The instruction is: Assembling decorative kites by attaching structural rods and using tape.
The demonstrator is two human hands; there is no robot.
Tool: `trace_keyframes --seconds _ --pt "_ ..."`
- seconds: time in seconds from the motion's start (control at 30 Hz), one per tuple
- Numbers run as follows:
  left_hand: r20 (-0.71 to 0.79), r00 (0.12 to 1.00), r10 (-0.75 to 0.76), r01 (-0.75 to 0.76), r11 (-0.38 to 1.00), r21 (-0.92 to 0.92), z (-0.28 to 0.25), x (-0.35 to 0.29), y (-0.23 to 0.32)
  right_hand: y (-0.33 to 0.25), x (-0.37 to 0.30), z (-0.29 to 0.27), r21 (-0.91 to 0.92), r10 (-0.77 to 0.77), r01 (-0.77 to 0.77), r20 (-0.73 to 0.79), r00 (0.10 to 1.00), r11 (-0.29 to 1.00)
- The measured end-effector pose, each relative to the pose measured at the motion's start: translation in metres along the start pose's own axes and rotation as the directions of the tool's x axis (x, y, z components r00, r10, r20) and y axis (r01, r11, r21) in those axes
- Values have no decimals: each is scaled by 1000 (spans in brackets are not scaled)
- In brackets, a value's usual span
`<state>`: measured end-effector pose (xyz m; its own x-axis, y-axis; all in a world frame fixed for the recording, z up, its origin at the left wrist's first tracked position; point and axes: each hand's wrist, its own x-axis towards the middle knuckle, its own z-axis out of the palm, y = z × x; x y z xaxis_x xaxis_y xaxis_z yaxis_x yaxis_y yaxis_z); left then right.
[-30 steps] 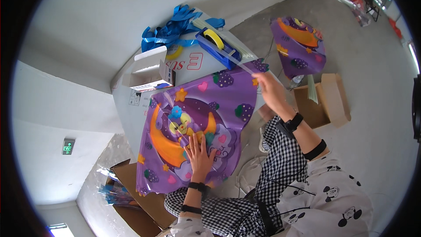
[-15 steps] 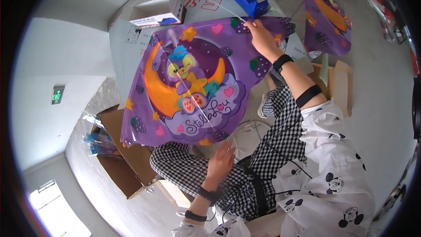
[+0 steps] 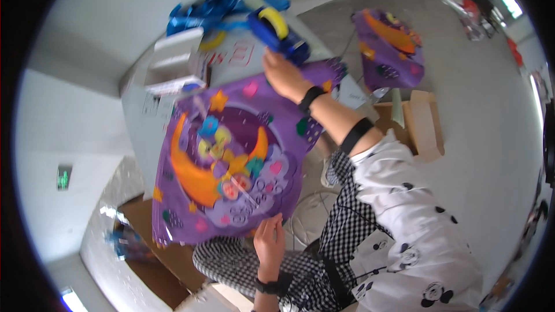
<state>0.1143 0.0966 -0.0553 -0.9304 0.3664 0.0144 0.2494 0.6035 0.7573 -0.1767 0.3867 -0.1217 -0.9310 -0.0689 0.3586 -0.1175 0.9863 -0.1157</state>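
Across the near edge of the grey tabletop [image 3: 139, 133] lies a purple kite [image 3: 231, 162] printed with an orange crescent moon, its lower part hanging past the edge over the person's checked lap. At the kite's upper right corner the right hand [image 3: 281, 74] is closed on the cloth, just beside a blue tape dispenser [image 3: 277, 26], while the left hand [image 3: 269, 240] pinches the kite's bottom tip with curled fingers. A white box [image 3: 173, 60] and blue ribbons [image 3: 202, 8] sit toward the far edge, and a second purple kite [image 3: 388, 49] lies on the floor by a cardboard box [image 3: 425, 124].
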Motion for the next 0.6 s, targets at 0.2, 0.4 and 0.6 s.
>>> trace_keyframes --seconds 0.2,0.4,0.6 --pt "-8 997 74 -74 997 12 18 50 26 10 -49 -51 321 -145 176 -119 982 930" --pt "-81 976 202 -191 973 128 88 130 27 119 -192 -115 542 297 -208 -81 952 815" --pt "-148 951 273 -194 895 401 137 165 4 283 -263 -75 534 817 -624 -302 491 571"
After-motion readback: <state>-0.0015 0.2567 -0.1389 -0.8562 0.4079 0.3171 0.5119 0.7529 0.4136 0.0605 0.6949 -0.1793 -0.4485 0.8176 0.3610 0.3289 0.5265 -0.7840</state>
